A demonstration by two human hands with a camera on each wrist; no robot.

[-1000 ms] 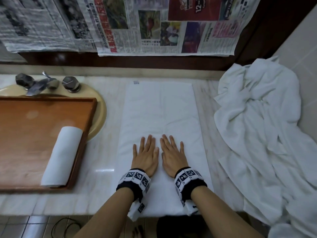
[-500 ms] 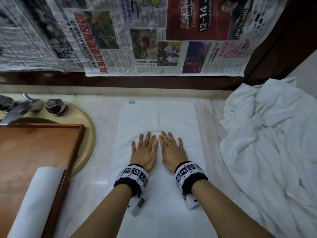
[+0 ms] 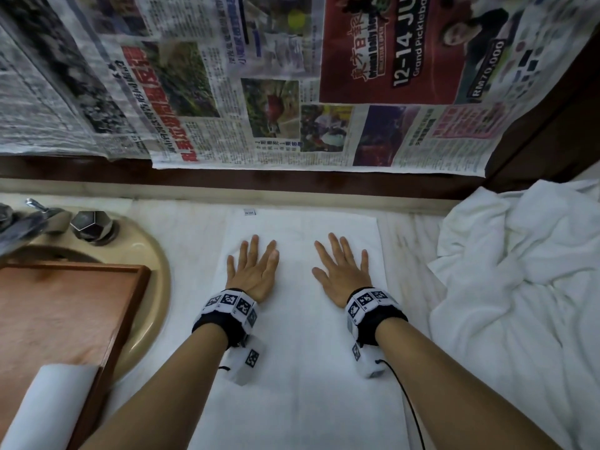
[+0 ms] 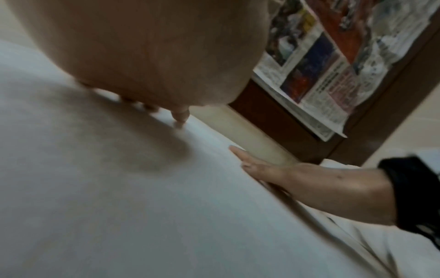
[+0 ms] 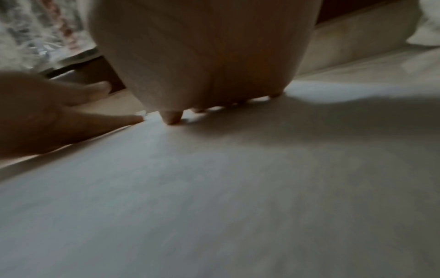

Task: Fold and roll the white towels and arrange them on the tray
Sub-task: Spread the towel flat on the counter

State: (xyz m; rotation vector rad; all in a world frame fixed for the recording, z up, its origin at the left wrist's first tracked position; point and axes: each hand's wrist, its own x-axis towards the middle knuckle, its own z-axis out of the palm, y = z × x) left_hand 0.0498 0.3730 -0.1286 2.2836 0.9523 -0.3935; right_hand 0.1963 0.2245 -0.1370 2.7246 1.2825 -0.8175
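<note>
Smoothing is the step in hand, as I judge it: the folded towel [image 3: 302, 319] lies flat on the counter [image 3: 181, 222], a long strip running from its far edge near the wall down toward you, and both palms are on its far half. To do it well, keep your pressure even and light, and sweep outward toward the long edges so creases travel off the cloth instead of bunching under your wrists. Check that the two long edges stay parallel and the layers stay stacked; a skewed strip will likely roll into a cone. Terry cloth tends to drag with the skin, so lift slightly before you reposition.

Your left hand [image 3: 253, 271] rests palm down near the left edge, its fingers [image 3: 252, 246] straight and slightly spread, touching the cloth and gripping nothing. Your right hand [image 3: 341, 271] lies the same way toward the right edge, fingers [image 3: 334, 245] extended and flat, nothing held. The two hands are apart, with bare towel between them. The wrist views agree: fingertips down on the white surface.

One rolled towel [image 3: 45, 407] already lies on the wooden tray [image 3: 65, 319] at your left, over the sink [image 3: 146, 254]. A loose pile of towels [image 3: 519, 287] waits at your right.
</note>
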